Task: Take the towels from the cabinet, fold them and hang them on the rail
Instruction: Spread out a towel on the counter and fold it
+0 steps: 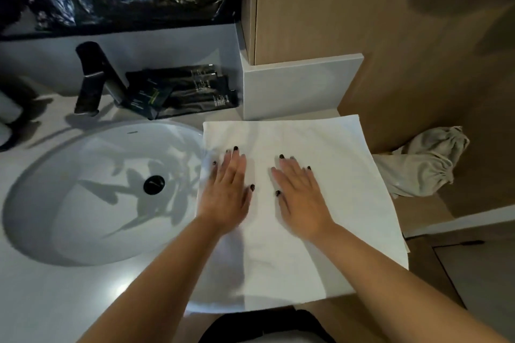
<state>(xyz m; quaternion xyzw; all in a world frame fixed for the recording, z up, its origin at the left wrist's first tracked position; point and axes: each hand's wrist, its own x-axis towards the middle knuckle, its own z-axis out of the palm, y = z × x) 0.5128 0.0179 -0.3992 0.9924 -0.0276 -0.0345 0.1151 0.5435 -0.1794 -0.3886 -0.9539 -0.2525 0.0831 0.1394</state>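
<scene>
White stone-like tabletop (41, 301), smooth and faintly glossy, carrying everything. Oval sink (92, 195) sunk into it, glazed, with a black round drain (154, 184) at the bottom and leaf-like shadows across the bowl. Pale wood-grain wall panel (390, 22) rising behind and to the right.

White towel (320, 147), spread flat on the right end of the tabletop, left edge hanging slightly over the sink rim, right edge past the tabletop end. Soft, matt cloth, roughly square, seemingly doubled already: a second layer edge showing along the right side. Fold-and-smooth step in hand, judging by the layout; hanging not yet done, no rail in view.

Left hand (227, 195) and right hand (299, 198) both lying palm-down on the towel, close together near its middle, fingers straight and spread, dark-painted nails. No grip on anything: both released, only pressing the cloth flat.

Next move likely calling for pinching two corners of one edge and carrying it across to the opposite edge, keeping the layers lined up, then smoothing again; thick cloth apt to slide or bunch.

Crumpled beige drawstring bag (423, 164) lower right, beyond the tabletop. Dark angular tap (94, 78) behind the sink, matt metal. Black sachets (189, 92) stacked beside it, shiny, flat, with small print too fine to read.
</scene>
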